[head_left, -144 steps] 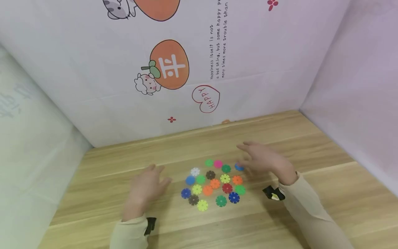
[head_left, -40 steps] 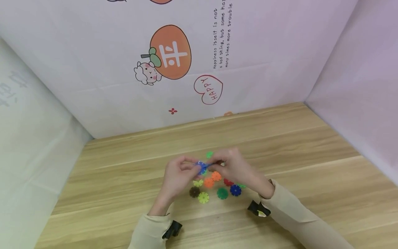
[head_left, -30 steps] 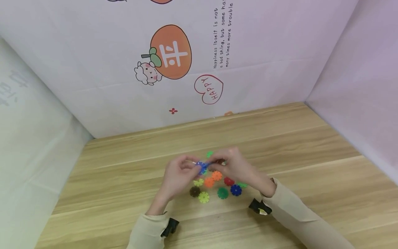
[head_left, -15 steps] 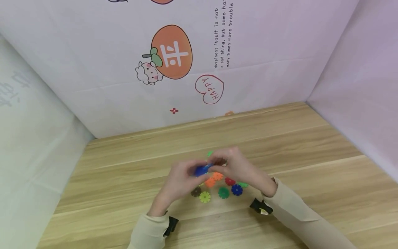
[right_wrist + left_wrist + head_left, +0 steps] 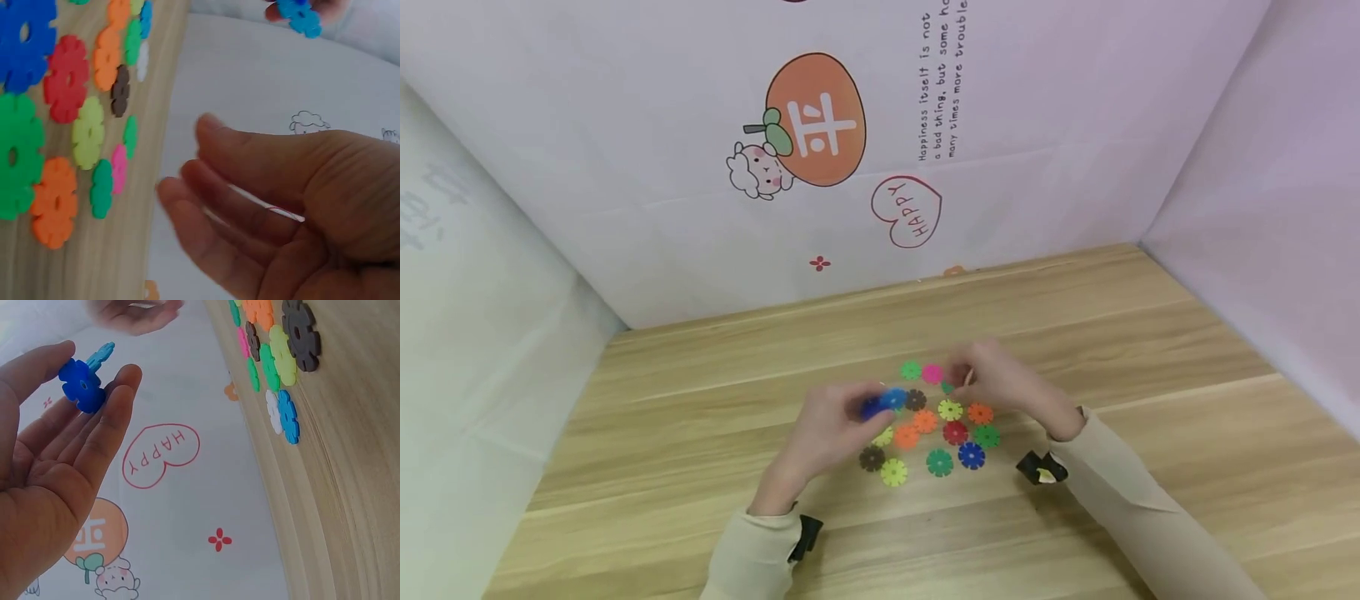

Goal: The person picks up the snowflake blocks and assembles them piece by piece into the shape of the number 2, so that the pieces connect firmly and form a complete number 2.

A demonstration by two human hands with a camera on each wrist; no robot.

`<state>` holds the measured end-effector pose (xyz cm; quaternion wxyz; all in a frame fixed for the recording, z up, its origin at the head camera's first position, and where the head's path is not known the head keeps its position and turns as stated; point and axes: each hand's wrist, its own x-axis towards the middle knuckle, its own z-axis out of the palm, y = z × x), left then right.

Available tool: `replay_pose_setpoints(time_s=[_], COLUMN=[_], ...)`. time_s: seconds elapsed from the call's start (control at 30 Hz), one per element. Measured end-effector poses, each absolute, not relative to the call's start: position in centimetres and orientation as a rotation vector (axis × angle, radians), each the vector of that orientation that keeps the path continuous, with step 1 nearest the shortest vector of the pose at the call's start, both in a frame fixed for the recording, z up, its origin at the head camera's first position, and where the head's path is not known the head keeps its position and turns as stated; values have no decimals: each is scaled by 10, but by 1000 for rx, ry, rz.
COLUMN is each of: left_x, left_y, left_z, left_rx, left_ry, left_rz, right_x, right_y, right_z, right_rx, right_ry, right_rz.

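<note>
Above the wooden surface (image 5: 925,533), well in from its far edge: dark blue disc (image 5: 90,397) pinched in left hand (image 5: 827,429), light blue disc (image 5: 101,356) slotted into it at an angle; right hand (image 5: 1000,379) just beside, fingers loosely bent, nothing held. Looks like one join made; adding to it would call for right fingers pinching another disc, slots aligned. Loose count eighteen: five green (image 5: 987,436), three yellow (image 5: 950,409), three orange (image 5: 980,413), two brown (image 5: 872,458), one each pink (image 5: 933,373), red (image 5: 955,432), white (image 5: 274,412), second light blue (image 5: 289,419), second dark blue (image 5: 972,456).

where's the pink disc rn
In the head view, the pink disc lies on the table, just right of a bright green disc and just left of the right hand.
</note>
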<state>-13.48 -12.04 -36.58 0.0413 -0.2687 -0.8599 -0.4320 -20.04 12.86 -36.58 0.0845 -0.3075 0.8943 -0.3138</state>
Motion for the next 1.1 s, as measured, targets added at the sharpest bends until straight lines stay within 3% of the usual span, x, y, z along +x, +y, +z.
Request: replay_pose_setpoints(time_s=[0.3, 0.73, 1.1], left_x=[-135, -135, -138], left_y=[-121, -121, -122], left_z=[-366, -367, -370], left_rx=[-797, -774, -783], left_ry=[-2657, -2673, -2662], left_rz=[-1326, -1345, -1342], right_x=[-204, -206, -205], right_y=[133, 133, 133], right_z=[-375, -384, -373], right_rx=[-581, -585, -716], right_ry=[2659, 2660, 2639], right_rz=[-613, -464, -727])
